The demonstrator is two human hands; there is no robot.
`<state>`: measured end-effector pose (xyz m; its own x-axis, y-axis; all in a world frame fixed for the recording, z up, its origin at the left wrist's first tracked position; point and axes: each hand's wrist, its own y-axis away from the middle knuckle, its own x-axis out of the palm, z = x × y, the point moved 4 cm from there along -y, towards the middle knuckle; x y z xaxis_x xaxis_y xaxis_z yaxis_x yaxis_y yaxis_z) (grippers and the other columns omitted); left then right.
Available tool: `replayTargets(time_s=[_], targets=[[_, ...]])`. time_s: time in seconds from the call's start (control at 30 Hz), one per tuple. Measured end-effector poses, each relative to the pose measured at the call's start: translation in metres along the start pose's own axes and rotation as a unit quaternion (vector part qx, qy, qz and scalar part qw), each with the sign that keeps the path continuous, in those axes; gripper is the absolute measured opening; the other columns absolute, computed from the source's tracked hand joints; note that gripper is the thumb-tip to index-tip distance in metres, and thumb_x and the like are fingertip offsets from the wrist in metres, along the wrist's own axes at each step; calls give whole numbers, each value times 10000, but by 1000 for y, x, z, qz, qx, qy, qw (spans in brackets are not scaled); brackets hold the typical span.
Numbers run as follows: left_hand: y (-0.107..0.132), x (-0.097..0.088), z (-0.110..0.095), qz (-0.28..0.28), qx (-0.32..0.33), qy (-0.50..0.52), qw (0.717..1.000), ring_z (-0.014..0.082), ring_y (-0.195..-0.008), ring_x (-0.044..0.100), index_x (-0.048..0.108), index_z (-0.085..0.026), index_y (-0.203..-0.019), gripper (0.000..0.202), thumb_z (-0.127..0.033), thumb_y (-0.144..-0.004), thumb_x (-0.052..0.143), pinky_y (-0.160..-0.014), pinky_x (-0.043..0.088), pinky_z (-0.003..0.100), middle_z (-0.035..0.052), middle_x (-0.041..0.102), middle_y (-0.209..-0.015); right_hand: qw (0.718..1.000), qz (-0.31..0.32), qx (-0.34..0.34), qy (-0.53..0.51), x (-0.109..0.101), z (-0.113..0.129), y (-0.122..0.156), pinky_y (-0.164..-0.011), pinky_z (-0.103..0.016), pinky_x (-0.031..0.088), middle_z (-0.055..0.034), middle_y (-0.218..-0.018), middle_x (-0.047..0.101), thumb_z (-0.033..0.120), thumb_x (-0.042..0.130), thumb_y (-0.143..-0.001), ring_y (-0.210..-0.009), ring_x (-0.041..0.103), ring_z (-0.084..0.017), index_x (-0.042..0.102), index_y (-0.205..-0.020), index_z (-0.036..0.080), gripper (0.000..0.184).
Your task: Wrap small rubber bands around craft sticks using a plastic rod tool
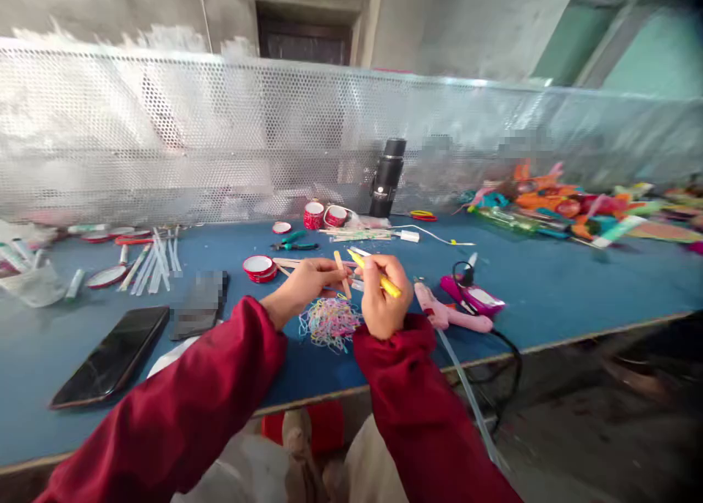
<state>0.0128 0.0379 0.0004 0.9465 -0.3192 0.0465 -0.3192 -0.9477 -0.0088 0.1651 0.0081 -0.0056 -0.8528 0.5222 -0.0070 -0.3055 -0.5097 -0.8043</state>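
A flat wooden stick [343, 274] stands nearly upright just above the blue table [549, 283], pinched in the fingertips of the left hand [307, 280]. The right hand [381, 305] is closed around a yellow pen-like tool [392, 289], whose tip is near the stick's top. From the stick, a heap of coloured rubber bands [329, 321] lies at 6 o'clock, a pink glue gun [450, 314] at 4 o'clock, a dark phone [110, 356] at 8 o'clock and a black flask [387, 177] at 12 o'clock.

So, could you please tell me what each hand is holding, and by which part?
The left hand pinches a flat wooden stick near its middle; the right hand holds a yellow pen-like tool around its mid-length, both ends showing.
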Motion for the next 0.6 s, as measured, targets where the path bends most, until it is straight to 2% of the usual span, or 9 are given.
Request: replayTargets(time_s=[0.13, 0.23, 0.33, 0.5, 0.6], targets=[[1, 0, -1, 6, 3, -4, 1000, 154, -755, 669, 774, -144, -749, 403, -508, -668, 925, -653, 480, 246, 80, 752, -817, 1000, 17, -20, -16, 1, 4, 0, -791, -366, 575, -42, -923, 771, 399, 601, -1017, -866, 725, -217, 715, -992, 240, 197], [2, 2, -1, 16, 3, 2, 1000, 145, -740, 664, 790, -141, -784, 437, -527, -646, 941, -668, 487, 247, 66, 745, -808, 999, 20, -33, -28, 3, 6, 2, -798, -365, 593, -49, -978, 775, 365, 677, -963, -881, 736, -218, 714, -1012, 237, 142], [1, 2, 0, 19, 11, 8, 1000, 134, -719, 655, 802, -135, -833, 439, -510, -655, 943, -666, 485, 247, 62, 739, -812, 999, 24, -11, -22, 5, 4, 3, -699, -340, 585, -31, -847, 763, 357, 660, -962, -757, 722, -202, 672, -925, 238, 125], [-2, -1, 2, 7, 14, 9, 1000, 139, -726, 660, 787, -132, -825, 393, -466, -679, 934, -649, 485, 247, 61, 735, -811, 1000, 13, -8, 23, 2, 5, 4, -623, -322, 545, -21, -720, 741, 379, 648, -976, -650, 694, -187, 590, -776, 241, 249], [-2, -1, 3, 9, 17, 7, 1000, 139, -722, 659, 779, -135, -810, 407, -481, -666, 937, -645, 483, 246, 61, 736, -807, 1000, 23, -9, 2, 2, 7, 3, -616, -311, 556, -12, -719, 743, 390, 625, -1003, -631, 697, -172, 647, -838, 233, 229]])
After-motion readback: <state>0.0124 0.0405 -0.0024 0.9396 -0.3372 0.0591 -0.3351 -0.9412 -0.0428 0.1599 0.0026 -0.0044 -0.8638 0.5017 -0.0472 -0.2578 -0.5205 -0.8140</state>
